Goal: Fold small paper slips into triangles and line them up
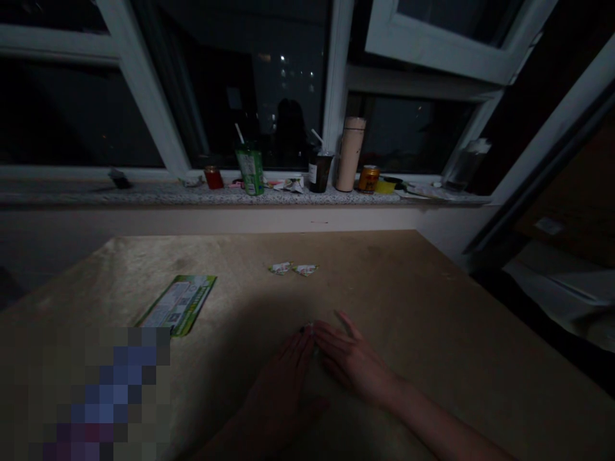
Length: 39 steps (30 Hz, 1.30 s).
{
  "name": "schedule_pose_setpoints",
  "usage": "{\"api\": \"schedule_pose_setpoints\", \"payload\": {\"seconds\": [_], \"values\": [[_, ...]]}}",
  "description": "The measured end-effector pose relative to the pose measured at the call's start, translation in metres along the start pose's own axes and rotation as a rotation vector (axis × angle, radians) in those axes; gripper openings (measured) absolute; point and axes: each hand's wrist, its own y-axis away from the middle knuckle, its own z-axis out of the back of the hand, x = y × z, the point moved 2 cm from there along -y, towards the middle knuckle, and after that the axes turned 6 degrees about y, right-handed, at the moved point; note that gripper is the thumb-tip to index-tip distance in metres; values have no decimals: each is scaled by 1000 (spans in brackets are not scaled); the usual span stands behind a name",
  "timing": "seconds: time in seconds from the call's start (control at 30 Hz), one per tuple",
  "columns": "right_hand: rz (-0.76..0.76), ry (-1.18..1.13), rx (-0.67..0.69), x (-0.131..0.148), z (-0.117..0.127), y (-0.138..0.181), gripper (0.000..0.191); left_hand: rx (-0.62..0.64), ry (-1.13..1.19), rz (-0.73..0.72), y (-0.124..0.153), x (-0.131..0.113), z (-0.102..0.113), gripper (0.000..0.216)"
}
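Note:
My left hand point(288, 371) lies low over the table, its fingers stretched forward and its thumb apart to the right. My right hand point(355, 360) comes in from the right, with one finger raised and the others drawn together towards the left fingertips. Where the fingertips meet there is a small pale thing point(311, 329), mostly covered and too dim to name. Beyond the hands, two small folded triangles of green and white printed paper point(280, 268) lie side by side. A flat green and white printed packet point(185, 305) rests farther left.
The brown table point(394, 282) ends below a speckled windowsill point(192, 195). On the sill stand a green cup with a straw point(250, 169), a dark cup point(319, 173), a pink flask point(350, 153), an orange can point(369, 178) and a red jar point(214, 177). Pixelation hides the lower left.

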Motion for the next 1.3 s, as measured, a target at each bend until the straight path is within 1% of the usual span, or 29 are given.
{"api": "schedule_pose_setpoints", "payload": {"seconds": [0.13, 0.27, 0.47, 0.57, 0.67, 0.77, 0.87, 0.97, 1.07, 1.3], "values": [[-35, -24, -2, 0, -1, -1, 38, -49, -66, 59, 2, 1, -2, 83], [-52, -9, -68, 2, -2, -3, 34, -7, -101, 108, 2, 0, 1, 91], [27, 58, -111, 2, -6, -8, 29, -27, -101, 114, 2, -2, 3, 91], [26, 73, -93, 2, -6, -9, 29, 26, -120, 137, 0, -5, 7, 93], [23, 58, -58, 3, -6, -9, 27, 70, -137, 127, -1, -8, 11, 93], [11, 42, -76, 3, -6, -9, 24, 34, -170, 141, 1, -8, 11, 94], [-5, 31, -96, 4, -7, -8, 23, -25, -209, 200, 2, -6, 11, 95], [-15, 28, -97, 4, -8, -7, 23, 0, -252, 238, 0, -6, 13, 94], [-20, 28, -99, 3, -9, -7, 24, 27, -251, 239, -2, -7, 16, 93], [-29, 1, -95, 5, -8, -8, 27, -1, -221, 211, -1, -6, 14, 90]]}}
